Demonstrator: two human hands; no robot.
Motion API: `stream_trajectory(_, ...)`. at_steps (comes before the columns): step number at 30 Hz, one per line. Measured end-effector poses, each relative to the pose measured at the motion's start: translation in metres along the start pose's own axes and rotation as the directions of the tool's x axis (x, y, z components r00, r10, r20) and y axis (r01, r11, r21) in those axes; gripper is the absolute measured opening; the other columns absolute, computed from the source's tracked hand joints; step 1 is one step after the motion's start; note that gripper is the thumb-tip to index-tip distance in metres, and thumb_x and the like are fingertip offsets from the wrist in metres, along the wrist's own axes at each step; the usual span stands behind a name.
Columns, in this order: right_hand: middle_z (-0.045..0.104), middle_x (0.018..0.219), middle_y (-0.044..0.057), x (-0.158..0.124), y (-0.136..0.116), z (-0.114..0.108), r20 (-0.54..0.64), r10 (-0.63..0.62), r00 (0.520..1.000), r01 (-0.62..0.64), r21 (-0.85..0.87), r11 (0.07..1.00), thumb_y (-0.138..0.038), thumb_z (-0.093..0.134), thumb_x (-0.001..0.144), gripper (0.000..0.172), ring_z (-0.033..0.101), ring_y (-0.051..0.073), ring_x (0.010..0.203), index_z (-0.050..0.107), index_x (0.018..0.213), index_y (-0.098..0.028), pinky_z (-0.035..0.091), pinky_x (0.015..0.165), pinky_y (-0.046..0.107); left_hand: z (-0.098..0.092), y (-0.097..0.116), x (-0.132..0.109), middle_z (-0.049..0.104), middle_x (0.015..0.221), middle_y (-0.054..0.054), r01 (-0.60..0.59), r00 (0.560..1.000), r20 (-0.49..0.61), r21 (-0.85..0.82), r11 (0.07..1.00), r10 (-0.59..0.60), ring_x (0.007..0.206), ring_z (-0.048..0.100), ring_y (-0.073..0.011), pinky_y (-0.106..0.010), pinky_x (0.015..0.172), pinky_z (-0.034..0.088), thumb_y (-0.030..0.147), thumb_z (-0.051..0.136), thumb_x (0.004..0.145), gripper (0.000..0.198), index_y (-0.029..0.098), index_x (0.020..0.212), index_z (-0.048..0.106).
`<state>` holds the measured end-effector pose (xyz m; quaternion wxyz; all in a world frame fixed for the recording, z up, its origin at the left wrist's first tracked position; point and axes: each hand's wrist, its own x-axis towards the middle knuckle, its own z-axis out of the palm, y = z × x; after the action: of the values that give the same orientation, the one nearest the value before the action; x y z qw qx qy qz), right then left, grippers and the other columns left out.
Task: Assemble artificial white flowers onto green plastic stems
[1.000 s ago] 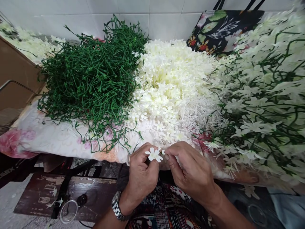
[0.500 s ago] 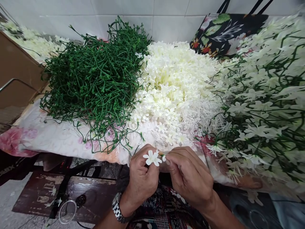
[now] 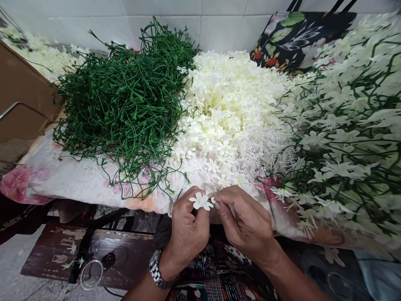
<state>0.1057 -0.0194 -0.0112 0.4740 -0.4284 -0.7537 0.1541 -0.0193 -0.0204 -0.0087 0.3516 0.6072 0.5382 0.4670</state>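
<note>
My left hand (image 3: 190, 225), with a metal watch on its wrist, is closed around an artificial flower stem. A white flower head (image 3: 201, 201) sits on the stem, just above the thumb. My right hand (image 3: 246, 221) pinches a small white petal piece (image 3: 213, 200) right beside that flower. The green stem is mostly hidden by my fingers. Beyond my hands lie a tangled pile of green plastic stems (image 3: 122, 104) and, right of it, a heap of loose white flower heads (image 3: 232, 96). Thin white stamens (image 3: 266, 146) lie at the heap's right edge.
Assembled white flowers on green stems (image 3: 344, 138) fill the right side. A floral cloth (image 3: 78, 179) covers the work surface. At the left stands a cardboard box (image 3: 25, 88); a black floral bag (image 3: 300, 39) leans on the tiled wall. Below left is a brown wooden bench (image 3: 125, 255).
My right hand has moved slightly left and up, bringing the small white piece closer to the flower. My left hand keeps its grip. The view has shifted slightly.
</note>
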Motion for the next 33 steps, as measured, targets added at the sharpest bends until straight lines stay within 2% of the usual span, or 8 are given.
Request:
stream_trajectory(5, 0.059, 0.066, 0.003, 0.000, 0.001, -0.001, -0.003, 0.017, 1.000, -0.017, 0.002, 1.000, -0.006, 0.050, 0.083, 0.011, 0.056, 0.013, 0.061, 0.054, 0.081, -0.016, 0.046, 0.055, 0.024, -0.003, 0.002, 0.002, 0.050, 0.056, 0.002, 0.030, 0.999, 0.019, 0.000, 1.000, -0.030, 0.052, 0.045, -0.0112, -0.022, 0.050, 0.039, 0.013, 0.046, 0.076, 0.016, 0.016, 0.062, 0.053)
stream_trajectory(11, 0.062, 0.071, 0.001, 0.003, 0.001, -0.016, 0.110, 0.130, 0.985, -0.137, 0.057, 0.989, -0.014, 0.051, 0.084, 0.007, 0.059, 0.011, 0.063, 0.058, 0.084, -0.017, 0.047, 0.057, 0.021, -0.005, 0.002, 0.002, 0.051, 0.056, 0.002, 0.052, 0.998, 0.049, -0.099, 0.994, -0.048, 0.053, 0.047, -0.0116, -0.022, 0.050, 0.038, 0.013, 0.048, 0.074, 0.013, 0.016, 0.064, 0.056)
stream_trajectory(17, 0.065, 0.075, 0.002, 0.004, 0.001, -0.027, 0.187, 0.138, 0.973, -0.165, 0.136, 0.977, -0.019, 0.053, 0.083, 0.009, 0.060, 0.011, 0.066, 0.059, 0.089, -0.016, 0.048, 0.058, 0.021, -0.005, 0.001, 0.000, 0.050, 0.056, 0.002, 0.083, 0.994, 0.082, -0.179, 0.980, -0.069, 0.053, 0.048, -0.0123, -0.023, 0.051, 0.040, 0.016, 0.051, 0.074, 0.011, 0.017, 0.065, 0.057)
stream_trajectory(28, 0.067, 0.075, 0.004, 0.007, 0.008, -0.036, 0.304, 0.129, 0.944, -0.212, 0.255, 0.944, -0.013, 0.048, 0.082, 0.019, 0.061, 0.013, 0.066, 0.064, 0.091, -0.016, 0.049, 0.058, 0.026, -0.008, 0.002, 0.002, 0.050, 0.056, 0.001, 0.022, 0.989, 0.149, -0.145, 0.989, 0.000, 0.051, 0.047, -0.0116, -0.022, 0.048, 0.038, 0.017, 0.049, 0.076, 0.017, 0.016, 0.061, 0.056)
stream_trajectory(33, 0.068, 0.076, 0.003, 0.005, 0.010, -0.035, 0.286, 0.119, 0.951, -0.190, 0.236, 0.953, -0.012, 0.050, 0.080, 0.016, 0.062, 0.012, 0.067, 0.064, 0.087, -0.017, 0.049, 0.060, 0.026, -0.008, 0.002, 0.002, 0.047, 0.055, 0.001, 0.059, 0.981, 0.191, -0.158, 0.986, -0.028, 0.051, 0.045, -0.0111, -0.022, 0.047, 0.037, 0.017, 0.048, 0.077, 0.019, 0.017, 0.059, 0.054)
